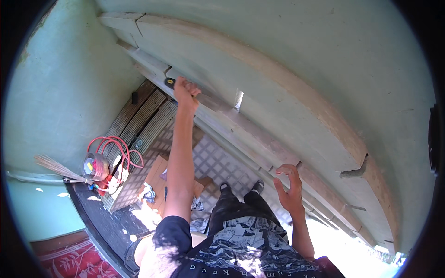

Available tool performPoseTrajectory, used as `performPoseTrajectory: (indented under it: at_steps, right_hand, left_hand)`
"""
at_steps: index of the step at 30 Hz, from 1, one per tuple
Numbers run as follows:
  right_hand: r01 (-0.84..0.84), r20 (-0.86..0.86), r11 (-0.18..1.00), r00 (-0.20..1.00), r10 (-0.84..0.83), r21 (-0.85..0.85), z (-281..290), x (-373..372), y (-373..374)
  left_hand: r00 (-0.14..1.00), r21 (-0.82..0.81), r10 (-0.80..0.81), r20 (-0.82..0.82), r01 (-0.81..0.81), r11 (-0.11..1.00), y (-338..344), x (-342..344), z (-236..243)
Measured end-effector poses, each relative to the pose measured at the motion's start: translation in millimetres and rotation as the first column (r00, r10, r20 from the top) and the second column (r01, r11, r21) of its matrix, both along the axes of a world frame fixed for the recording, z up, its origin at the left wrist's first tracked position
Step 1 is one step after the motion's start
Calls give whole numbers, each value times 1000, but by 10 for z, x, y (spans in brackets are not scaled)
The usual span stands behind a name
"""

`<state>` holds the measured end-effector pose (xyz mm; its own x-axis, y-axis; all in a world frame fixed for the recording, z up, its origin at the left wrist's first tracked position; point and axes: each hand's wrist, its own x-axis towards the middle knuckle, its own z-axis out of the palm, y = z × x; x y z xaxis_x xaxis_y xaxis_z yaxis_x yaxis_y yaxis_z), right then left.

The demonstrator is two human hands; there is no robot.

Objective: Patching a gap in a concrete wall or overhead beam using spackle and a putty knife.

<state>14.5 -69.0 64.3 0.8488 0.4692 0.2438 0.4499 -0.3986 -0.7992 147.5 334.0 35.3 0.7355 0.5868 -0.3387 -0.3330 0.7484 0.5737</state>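
Note:
My left hand (pixel 186 92) reaches up and is closed round a small dark tool (pixel 169 83) with a yellow spot, held against the ledges of the pale green wall (pixel 250 83). What part of the tool is inside my fingers is hidden. My right hand (pixel 289 187) is raised with fingers curved and apart, holding nothing, close to a lower wooden ledge (pixel 325 186) with notches along it.
At left, coiled red hose (pixel 121 143), a cylindrical device (pixel 96 167) and a stick broom (pixel 55 167) lie by slatted boards (pixel 134 111). A wooden piece (pixel 155 173) with crumpled items is near my feet on the tiled floor (pixel 218 160). Red patterned fabric (pixel 74 262) is lower left.

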Motion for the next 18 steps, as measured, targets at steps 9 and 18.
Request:
performPoseTrajectory:
  at_steps: [9, 18]
  right_hand:
    - [71, -12, 997, 997, -72, -17, 6, -41, -82]
    - [64, 1, 997, 998, -64, -40, -51, -69, -128]
  left_hand:
    - [992, 157, -93, -79, 105, 982, -359, 81, 76]
    - [998, 251, -21, -58, 35, 967, -358, -1, 155]
